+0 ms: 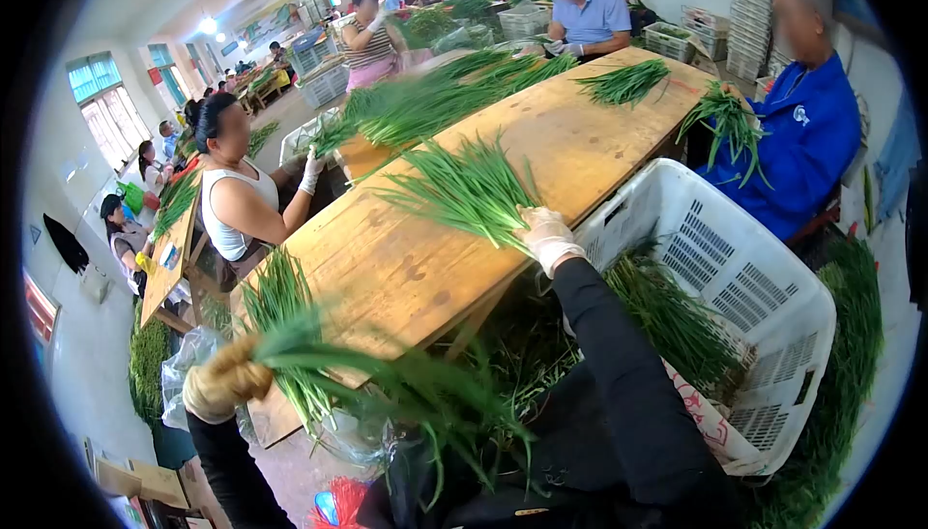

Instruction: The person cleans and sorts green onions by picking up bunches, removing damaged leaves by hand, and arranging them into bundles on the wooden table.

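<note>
My left hand (pixel 227 376), in a stained tan glove, is closed around one end of a loose bunch of green chives (pixel 387 374). The bunch stretches to the right across my lap, its leaves drooping and smeared by motion. My right hand (pixel 546 236), in a pale glove, grips the stem ends of a second bunch of chives (pixel 464 191). That bunch lies fanned out on the wooden table (pixel 387 268), leaves pointing away from me. Another bundle of chives (pixel 285 311) rests at the table's near left corner, close to my left hand.
A white plastic crate (pixel 735 249) with chives inside stands at my right. Across the table, a person in a white vest (pixel 246 205) works near a long chive pile (pixel 454 103). A person in a blue jacket (pixel 802 132) sits at right holding chives. Red string (pixel 340 502) lies below.
</note>
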Motion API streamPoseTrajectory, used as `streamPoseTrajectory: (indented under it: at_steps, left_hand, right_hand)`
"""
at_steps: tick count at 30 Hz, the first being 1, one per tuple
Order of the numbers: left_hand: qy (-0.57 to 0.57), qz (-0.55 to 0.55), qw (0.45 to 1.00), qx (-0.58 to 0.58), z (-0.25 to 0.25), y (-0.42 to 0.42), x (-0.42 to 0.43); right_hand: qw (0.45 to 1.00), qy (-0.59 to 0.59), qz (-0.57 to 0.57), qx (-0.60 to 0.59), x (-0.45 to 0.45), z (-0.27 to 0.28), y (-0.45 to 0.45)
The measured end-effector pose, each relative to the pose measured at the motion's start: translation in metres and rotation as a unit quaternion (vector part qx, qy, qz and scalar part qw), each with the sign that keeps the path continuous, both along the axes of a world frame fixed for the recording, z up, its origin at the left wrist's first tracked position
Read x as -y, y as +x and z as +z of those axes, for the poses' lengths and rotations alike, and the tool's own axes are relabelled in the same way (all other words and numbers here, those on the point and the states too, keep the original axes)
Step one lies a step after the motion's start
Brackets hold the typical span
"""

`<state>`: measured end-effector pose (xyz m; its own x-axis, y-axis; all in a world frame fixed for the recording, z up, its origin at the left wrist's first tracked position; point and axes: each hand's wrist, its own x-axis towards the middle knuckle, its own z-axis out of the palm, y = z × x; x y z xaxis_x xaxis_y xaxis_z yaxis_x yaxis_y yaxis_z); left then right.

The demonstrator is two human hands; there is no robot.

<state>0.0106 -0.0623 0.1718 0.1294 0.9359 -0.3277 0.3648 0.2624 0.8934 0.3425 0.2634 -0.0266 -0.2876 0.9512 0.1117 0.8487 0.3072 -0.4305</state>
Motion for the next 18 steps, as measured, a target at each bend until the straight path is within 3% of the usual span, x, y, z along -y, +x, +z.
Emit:
streamPoseTrajectory:
  at_steps: [1, 3, 5, 6, 7, 9, 11, 13, 15, 17, 18]
  left_hand:
    - [0.142, 0.002, 0.989, 0.048, -0.007, -0.009, 0.003]
    - [0.343, 0.163, 0.925, 0.011, -0.025, 0.035, -0.017]
    - [0.210, 0.176, 0.932, 0.238, -0.077, 0.015, -0.037]
    - [0.163, 0.234, 0.902, 0.325, -0.094, 0.039, -0.049]
    - [0.123, 0.317, 0.909, 0.243, -0.095, 0.085, -0.057]
    - [0.029, 0.300, 0.895, 0.328, -0.152, 0.108, -0.077]
    - [0.006, 0.167, 0.844, 0.509, -0.199, 0.129, -0.088]
    - [-0.048, 0.213, 0.795, 0.565, -0.207, 0.143, -0.081]
    - [-0.053, 0.128, 0.800, 0.584, -0.204, 0.142, -0.067]
    - [-0.031, 0.111, 0.834, 0.540, -0.217, 0.136, -0.059]
    - [-0.025, 0.107, 0.843, 0.526, -0.221, 0.132, -0.058]
  right_hand:
    - [1.000, -0.004, -0.002, 0.001, -0.001, -0.002, 0.000]
    - [0.999, 0.041, 0.017, 0.018, 0.002, -0.003, 0.001]
    - [0.997, 0.043, 0.020, 0.056, 0.001, -0.002, 0.002]
    - [0.997, 0.048, 0.017, 0.052, 0.006, 0.003, 0.002]
    - [0.997, 0.053, 0.015, 0.049, 0.010, 0.007, 0.003]
    - [0.999, 0.021, 0.014, 0.031, 0.001, 0.001, 0.003]
    - [0.999, -0.016, 0.032, 0.030, -0.006, 0.000, 0.008]
    - [0.993, 0.087, 0.073, 0.024, -0.003, 0.004, 0.016]
    - [0.984, 0.140, 0.033, 0.104, 0.047, 0.049, 0.010]
    - [0.964, 0.244, 0.082, -0.062, 0.085, 0.064, 0.008]
    - [0.980, 0.147, 0.103, -0.089, 0.105, 0.063, 0.002]
